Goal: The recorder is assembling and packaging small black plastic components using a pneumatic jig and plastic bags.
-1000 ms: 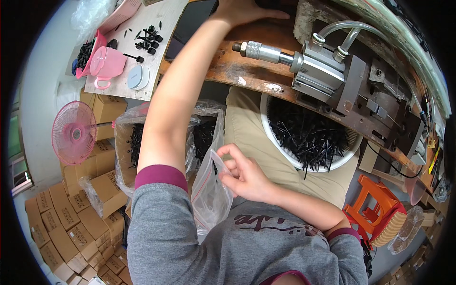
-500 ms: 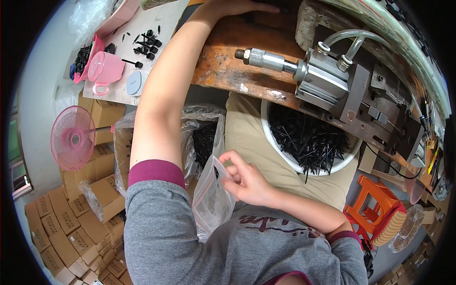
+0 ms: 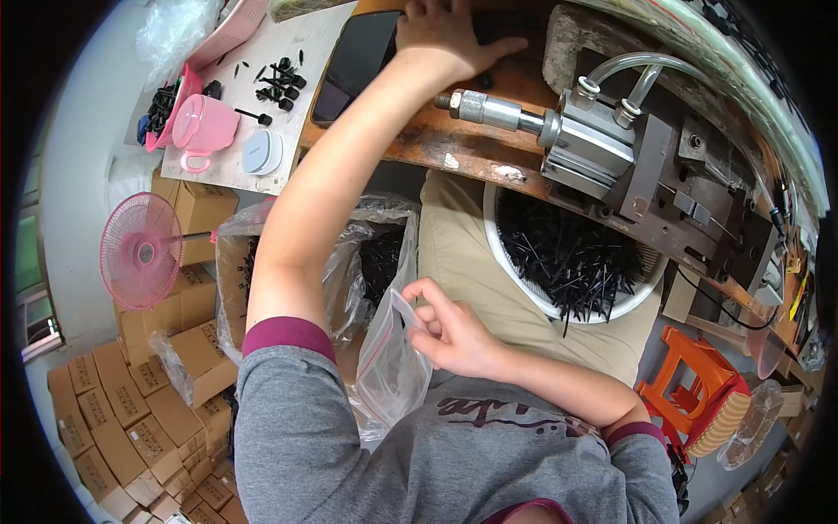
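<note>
My left hand [image 3: 441,39] lies palm down at the far part of the wooden workbench [image 3: 410,140], thumb stretched to the right and fingers spread, some cut off by the top edge. Dark bits beside and under it are too unclear to name. A dark flat screen device [image 3: 353,65] rests just left of the wrist. Over my lap, my right hand [image 3: 458,336] pinches the rim of a clear zip bag [image 3: 388,371] with a red line; the bag hangs down against my shirt. Between my knees sits a white round basket [image 3: 517,278] full of thin black parts [image 3: 572,253].
A metal air cylinder [image 3: 594,144] with clear hoses is mounted on the bench at right. At left are a pink cup [image 3: 205,122], loose black parts [image 3: 279,85] and a pink fan [image 3: 140,251]. A plastic-lined box [image 3: 229,297] stands below my left arm; an orange stool [image 3: 685,375] is at right.
My left hand has drawn nearer across the bench, showing more of its fingers. The dark screen device has come out from behind the arm. My right hand keeps its hold on the bag.
</note>
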The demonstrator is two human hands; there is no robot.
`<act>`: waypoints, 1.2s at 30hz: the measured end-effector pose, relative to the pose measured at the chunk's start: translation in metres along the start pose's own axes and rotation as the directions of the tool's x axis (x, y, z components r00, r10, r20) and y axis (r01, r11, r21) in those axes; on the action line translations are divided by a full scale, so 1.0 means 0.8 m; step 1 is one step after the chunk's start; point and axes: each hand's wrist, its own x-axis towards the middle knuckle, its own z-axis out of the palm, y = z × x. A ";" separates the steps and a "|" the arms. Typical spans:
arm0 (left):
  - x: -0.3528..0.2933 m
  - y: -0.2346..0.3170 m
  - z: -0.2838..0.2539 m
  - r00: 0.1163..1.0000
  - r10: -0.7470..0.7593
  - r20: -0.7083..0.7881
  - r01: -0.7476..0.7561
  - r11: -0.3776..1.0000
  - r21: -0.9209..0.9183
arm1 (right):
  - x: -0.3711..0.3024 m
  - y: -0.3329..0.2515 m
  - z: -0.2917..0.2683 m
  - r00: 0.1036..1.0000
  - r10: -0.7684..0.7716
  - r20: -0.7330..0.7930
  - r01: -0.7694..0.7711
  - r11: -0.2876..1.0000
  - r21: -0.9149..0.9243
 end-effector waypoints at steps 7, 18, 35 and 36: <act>0.004 0.018 -0.004 0.998 0.032 0.056 -0.028 0.997 -0.066 | -0.003 -0.002 0.005 1.000 -0.012 0.026 0.014 0.999 -0.051; 0.055 -0.025 0.032 0.939 0.341 -0.034 -0.342 0.925 -0.167 | -0.004 0.001 0.002 1.000 -0.018 0.011 0.019 0.998 -0.056; -0.004 -0.049 -0.034 0.984 0.041 0.176 0.046 0.882 -0.469 | -0.005 0.006 0.002 0.996 -0.038 0.077 0.045 0.995 -0.090; -0.004 -0.032 -0.033 0.935 -0.137 0.328 0.211 0.956 -0.204 | -0.007 0.006 0.004 0.996 -0.038 0.082 0.046 0.995 -0.091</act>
